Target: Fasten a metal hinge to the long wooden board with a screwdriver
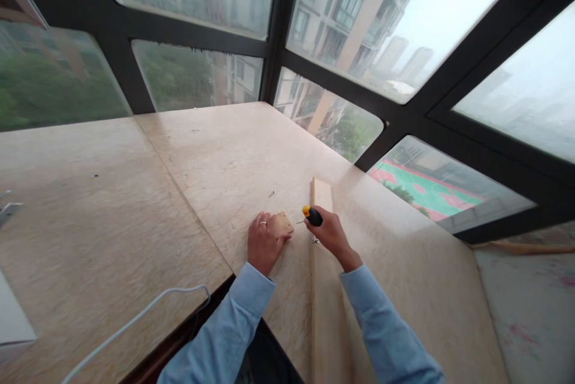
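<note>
My left hand (pixel 264 246), with a ring on one finger, is closed around a small wooden block (pixel 284 222) that shows a few dark holes. In my right hand (pixel 335 234) is a screwdriver (pixel 313 215) with a black and yellow handle. Its thin shaft points left toward the block, with a small gap between them. Beneath my right hand runs a long wooden plank (pixel 330 312), lying lengthwise away from me. Small metal bits (pixel 315 241), perhaps screws, rest on the plank near my wrist. Beyond the block lies a single screw (pixel 271 194).
The marbled counter (pixel 215 156) reaches to dark window frames (pixel 269 72). A white cable (pixel 148 303) curves across the left front. At the left edge are a metal piece (pixel 9 212) and a white box (pixel 13 312). A seam (pixel 179 192) crosses the counter.
</note>
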A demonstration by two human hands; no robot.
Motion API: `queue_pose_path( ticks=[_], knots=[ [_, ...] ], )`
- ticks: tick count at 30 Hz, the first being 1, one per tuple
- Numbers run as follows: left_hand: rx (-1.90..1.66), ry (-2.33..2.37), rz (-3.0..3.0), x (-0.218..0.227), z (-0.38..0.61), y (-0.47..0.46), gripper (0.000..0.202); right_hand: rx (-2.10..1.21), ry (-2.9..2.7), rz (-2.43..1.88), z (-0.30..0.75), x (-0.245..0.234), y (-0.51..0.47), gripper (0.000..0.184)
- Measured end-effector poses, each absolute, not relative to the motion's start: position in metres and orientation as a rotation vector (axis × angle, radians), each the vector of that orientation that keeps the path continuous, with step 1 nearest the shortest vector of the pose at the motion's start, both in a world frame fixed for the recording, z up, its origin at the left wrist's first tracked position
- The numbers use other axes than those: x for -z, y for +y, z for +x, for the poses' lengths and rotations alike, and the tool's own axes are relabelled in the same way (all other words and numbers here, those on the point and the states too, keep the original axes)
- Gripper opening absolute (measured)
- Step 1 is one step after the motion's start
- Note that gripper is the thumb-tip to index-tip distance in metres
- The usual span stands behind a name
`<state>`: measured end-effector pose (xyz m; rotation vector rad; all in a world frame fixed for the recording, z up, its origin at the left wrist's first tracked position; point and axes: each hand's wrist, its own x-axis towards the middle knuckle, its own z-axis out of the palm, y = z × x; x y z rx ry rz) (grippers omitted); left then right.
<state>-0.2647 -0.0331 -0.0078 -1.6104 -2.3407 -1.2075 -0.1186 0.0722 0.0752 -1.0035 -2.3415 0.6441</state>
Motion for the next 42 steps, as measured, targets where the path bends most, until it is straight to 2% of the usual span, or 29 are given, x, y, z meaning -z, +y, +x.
queue_pose_path(
  ticks=[5, 9, 16, 22, 25, 34, 42],
  knots=[
    [1.367, -2.352, -1.454, 0.009, -0.266, -0.034, 0.038, -0.571, -2.448, -1.272, -0.168, -0.082, 0.095, 0.023],
    [1.417, -2.371, -1.301, 0.008, -0.267, -0.034, 0.04, -0.588, -2.471, -1.341, -0.206, -0.078, 0.107, 0.014],
    [1.487, -2.272, -1.25, 0.006, -0.27, -0.032, 0.048, -0.677, -2.44, -1.428, -0.223, -0.071, 0.106, 0.014],
    [1.58, -2.123, -1.364, -0.002, -0.266, -0.032, 0.04, -1.097, -2.294, -1.57, -0.208, -0.074, 0.114, 0.035],
    [1.639, -2.101, -1.403, -0.003, -0.265, -0.031, 0.037, -1.213, -2.17, -1.606, -0.209, -0.069, 0.12, 0.038],
    [1.767, -2.058, -1.351, 0.0, -0.268, -0.029, 0.028, -0.959, -2.082, -1.595, -0.219, -0.044, 0.124, 0.049],
    [1.683, -2.067, -1.466, -0.003, -0.266, -0.028, 0.022, -0.898, -2.094, -1.485, -0.208, -0.038, 0.117, 0.07]
  ],
)
